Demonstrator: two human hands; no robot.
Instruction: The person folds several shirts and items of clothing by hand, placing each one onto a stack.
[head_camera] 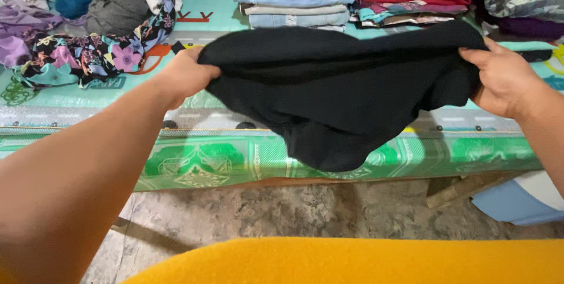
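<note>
Left hand (187, 75) and right hand (504, 78) each grip pinched on the black garment (335, 93), before the folded clothes stack (296, 2).

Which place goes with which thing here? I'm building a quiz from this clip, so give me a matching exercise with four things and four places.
Things:
1. black garment
2. floral cloth
3. folded stacks
4. yellow fabric

Places:
A. bottom edge of the view, nearest the camera
B. far side of the mat, in the middle
C. stretched between the left hand and the right hand
D. loose on the mat, left of the hands

Pairs: 1-C, 2-D, 3-B, 4-A
</note>
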